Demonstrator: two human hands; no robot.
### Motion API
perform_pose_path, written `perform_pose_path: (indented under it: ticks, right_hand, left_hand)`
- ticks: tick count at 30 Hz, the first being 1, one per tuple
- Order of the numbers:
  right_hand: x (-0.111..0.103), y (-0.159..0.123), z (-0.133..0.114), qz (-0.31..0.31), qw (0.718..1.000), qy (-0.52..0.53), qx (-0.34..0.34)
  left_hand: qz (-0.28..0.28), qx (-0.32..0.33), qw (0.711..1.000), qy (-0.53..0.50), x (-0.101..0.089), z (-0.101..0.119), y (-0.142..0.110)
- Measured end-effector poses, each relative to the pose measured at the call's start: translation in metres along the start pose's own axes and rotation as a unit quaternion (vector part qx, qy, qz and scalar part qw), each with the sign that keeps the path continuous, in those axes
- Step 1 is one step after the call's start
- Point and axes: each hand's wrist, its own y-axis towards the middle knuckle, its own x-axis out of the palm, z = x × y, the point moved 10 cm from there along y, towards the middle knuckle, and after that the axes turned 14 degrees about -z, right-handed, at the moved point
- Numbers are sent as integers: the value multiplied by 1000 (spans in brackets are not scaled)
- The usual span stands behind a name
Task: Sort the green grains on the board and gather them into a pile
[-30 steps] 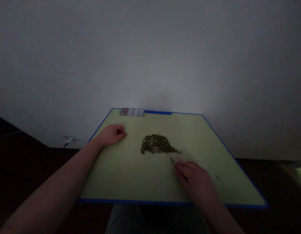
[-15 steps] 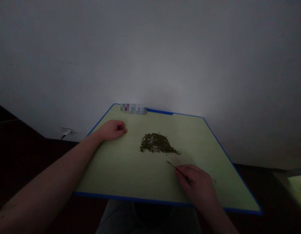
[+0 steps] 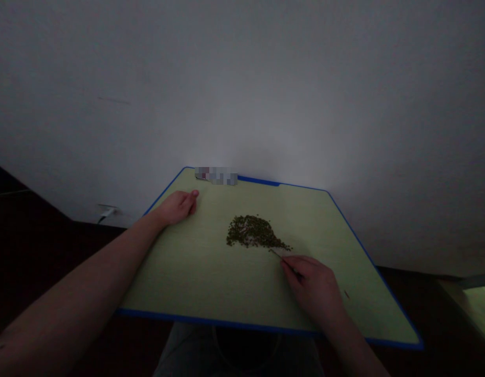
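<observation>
A pile of small dark green grains (image 3: 254, 232) lies in the middle of a pale green board with a blue edge (image 3: 203, 272). My right hand (image 3: 315, 285) rests on the board just right of and below the pile, its fingers pinched on a thin tool, perhaps tweezers (image 3: 282, 258), whose tip touches the pile's right tail. My left hand (image 3: 178, 204) lies on the board's far left part, fingers stretched toward the back edge and holding nothing.
A small dark speck (image 3: 346, 294) lies on the board right of my right hand. A plain white wall (image 3: 242, 94) rises behind the board. A plug and cable (image 3: 105, 212) sit at the wall's foot on the left. The surroundings are dark.
My right hand has moved up toward the pile, bringing the tool's tip to its right tail. My left hand's fingers have uncurled from a loose fist.
</observation>
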Motion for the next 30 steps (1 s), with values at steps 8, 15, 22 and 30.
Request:
perform_pose_path:
  ticks: [8,15,22,30]
  right_hand:
    - [5,-1,-16,-26,997,36,-69]
    - [-5,3,-14,-18,997,38,-57]
    - [-1,10,-8,-54,994,91,-26]
    - [8,22,-11,-96,994,45,-14]
  left_hand:
    - [-20,72,996,-48,0,7,2]
    - [-14,85,987,-139,-1,2,3]
    - [27,48,995,-88,-5,-12,3]
    - [25,30,981,-188,-9,-16,0]
